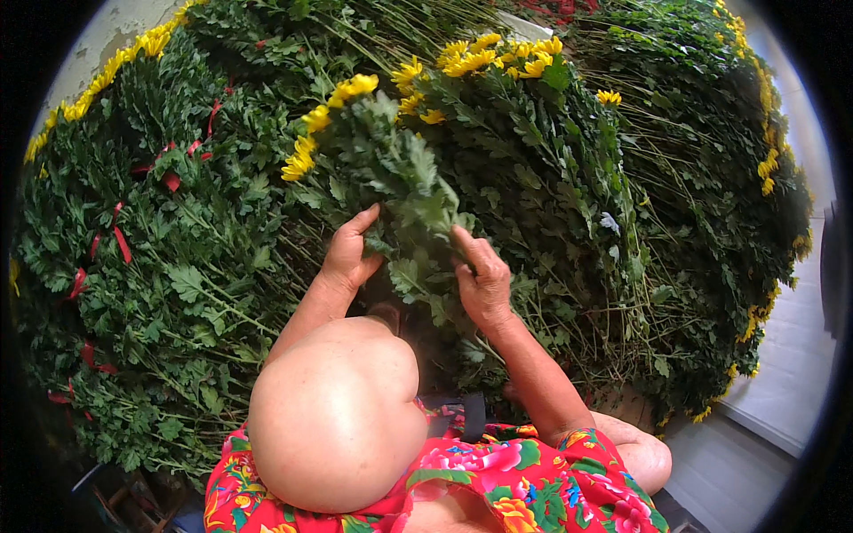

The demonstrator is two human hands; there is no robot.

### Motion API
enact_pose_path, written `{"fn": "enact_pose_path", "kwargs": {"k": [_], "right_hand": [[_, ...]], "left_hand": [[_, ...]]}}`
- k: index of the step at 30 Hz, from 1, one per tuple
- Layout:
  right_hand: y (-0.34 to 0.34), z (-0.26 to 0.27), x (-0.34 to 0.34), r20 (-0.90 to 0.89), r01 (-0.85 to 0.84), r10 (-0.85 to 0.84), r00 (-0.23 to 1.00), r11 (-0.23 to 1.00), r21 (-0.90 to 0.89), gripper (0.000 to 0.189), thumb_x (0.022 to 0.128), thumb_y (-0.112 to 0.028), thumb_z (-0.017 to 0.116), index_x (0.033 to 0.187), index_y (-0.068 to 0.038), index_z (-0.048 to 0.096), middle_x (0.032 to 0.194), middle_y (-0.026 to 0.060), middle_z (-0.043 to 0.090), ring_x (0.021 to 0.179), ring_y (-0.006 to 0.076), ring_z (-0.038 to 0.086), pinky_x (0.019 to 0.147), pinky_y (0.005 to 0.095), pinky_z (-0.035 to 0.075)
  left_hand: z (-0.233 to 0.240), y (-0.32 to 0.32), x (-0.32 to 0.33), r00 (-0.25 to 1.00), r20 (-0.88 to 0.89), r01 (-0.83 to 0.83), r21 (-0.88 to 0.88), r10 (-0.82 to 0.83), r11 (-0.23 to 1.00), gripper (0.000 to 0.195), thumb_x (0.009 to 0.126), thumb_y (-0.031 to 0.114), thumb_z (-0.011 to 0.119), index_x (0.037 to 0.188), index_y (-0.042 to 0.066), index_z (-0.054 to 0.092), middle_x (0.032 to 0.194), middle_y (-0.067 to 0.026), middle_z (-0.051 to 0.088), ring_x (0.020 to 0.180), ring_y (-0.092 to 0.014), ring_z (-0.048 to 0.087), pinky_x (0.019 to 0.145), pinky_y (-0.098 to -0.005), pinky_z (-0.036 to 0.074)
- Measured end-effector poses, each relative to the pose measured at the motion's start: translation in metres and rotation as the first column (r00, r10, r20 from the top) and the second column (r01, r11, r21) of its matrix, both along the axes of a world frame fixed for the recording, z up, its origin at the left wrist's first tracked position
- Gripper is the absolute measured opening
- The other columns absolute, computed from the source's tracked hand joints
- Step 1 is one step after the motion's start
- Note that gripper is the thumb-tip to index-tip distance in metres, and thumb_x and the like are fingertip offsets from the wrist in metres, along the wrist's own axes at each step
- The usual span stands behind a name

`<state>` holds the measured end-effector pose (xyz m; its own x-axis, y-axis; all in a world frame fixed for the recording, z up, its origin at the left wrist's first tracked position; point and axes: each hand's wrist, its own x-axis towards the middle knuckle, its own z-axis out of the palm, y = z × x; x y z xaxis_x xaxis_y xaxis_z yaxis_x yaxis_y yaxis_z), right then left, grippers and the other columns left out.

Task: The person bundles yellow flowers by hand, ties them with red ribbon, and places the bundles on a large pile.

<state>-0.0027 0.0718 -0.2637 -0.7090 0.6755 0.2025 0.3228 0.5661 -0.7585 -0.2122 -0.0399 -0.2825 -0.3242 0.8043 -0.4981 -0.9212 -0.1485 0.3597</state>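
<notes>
My left hand point(351, 248) is wrapped round the left side of a bunch of yellow chrysanthemums point(400, 180), its thumb pointing up and its fingers partly hidden by the leaves. On the bunch's right side, my right hand point(481, 276) pinches leafy stems with thumb and bent index finger. The bunch's yellow flower heads point(300, 156) point up and to the left. Just beyond it, to the right, lies a larger pile of cut chrysanthemums point(533, 153) with yellow heads at its far end. The lower stems of the bunch are hidden.
Chrysanthemum bundles tied with red ribbon point(122, 244) are heaped at the left. Another large heap point(700, 166) reaches round the right side, its yellow heads outward. A pale tiled floor point(766, 393) shows at the right. My bent knee point(336, 413) rises close in front of me.
</notes>
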Motion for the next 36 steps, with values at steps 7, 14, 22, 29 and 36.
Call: {"fn": "enact_pose_path", "kwargs": {"k": [7,14,22,29,36], "right_hand": [[0.018,-0.002,0.017,0.005,0.086,-0.085,0.996,0.992,-0.088,0.058,0.084,0.015,0.062,0.138,-0.008,0.061,0.121,0.0129,0.069,0.111,0.0263,0.067,0.094,0.0333,0.051],[0.033,-0.009,0.030,-0.111,0.101,-0.109,0.988,0.992,-0.076,0.058,0.082,0.016,0.063,0.136,-0.006,0.062,0.119,0.0133,0.069,0.110,0.0236,0.067,0.095,0.0325,0.050],[0.030,-0.004,0.033,-0.092,0.099,-0.107,0.990,0.991,-0.087,0.057,0.082,0.015,0.062,0.136,-0.006,0.062,0.118,0.0131,0.070,0.110,0.0243,0.068,0.096,0.0332,0.051],[0.024,0.009,0.023,-0.105,0.056,-0.060,0.993,0.997,-0.047,0.055,0.081,0.011,0.064,0.134,-0.005,0.062,0.115,0.0161,0.069,0.105,0.0299,0.069,0.091,0.0337,0.052],[0.010,0.035,0.004,0.179,-0.191,0.186,0.966,0.981,0.013,0.044,0.082,-0.013,0.075,0.125,-0.015,0.067,0.103,0.0121,0.067,0.095,0.0324,0.067,0.080,0.0407,0.054]], "left_hand": [[0.000,0.003,-0.006,0.993,-0.118,-0.006,0.067,0.014,0.998,0.044,0.106,0.025,0.046,0.147,0.008,0.046,0.141,-0.0185,0.058,0.126,-0.036,0.059,0.103,-0.0530,0.051],[0.004,0.004,-0.006,0.979,-0.201,0.058,0.178,-0.022,0.982,0.049,0.105,0.019,0.045,0.153,0.010,0.038,0.148,-0.0198,0.051,0.132,-0.036,0.054,0.107,-0.0524,0.049],[0.009,0.005,-0.003,0.978,-0.207,0.040,0.090,-0.020,0.995,0.053,0.100,0.017,0.057,0.150,0.004,0.042,0.139,-0.0194,0.058,0.123,-0.031,0.060,0.102,-0.0423,0.051],[-0.010,0.002,-0.015,0.450,-0.893,-0.291,-0.173,-0.025,0.941,0.084,0.088,0.038,0.079,0.150,0.001,0.036,0.150,-0.0107,0.044,0.133,-0.026,0.048,0.113,-0.0396,0.036],[-0.005,0.033,0.008,0.997,0.026,0.070,0.019,-0.071,0.997,0.031,0.102,0.030,0.060,0.120,0.005,0.067,0.112,-0.0087,0.072,0.100,-0.022,0.068,0.092,-0.0406,0.054]]}}
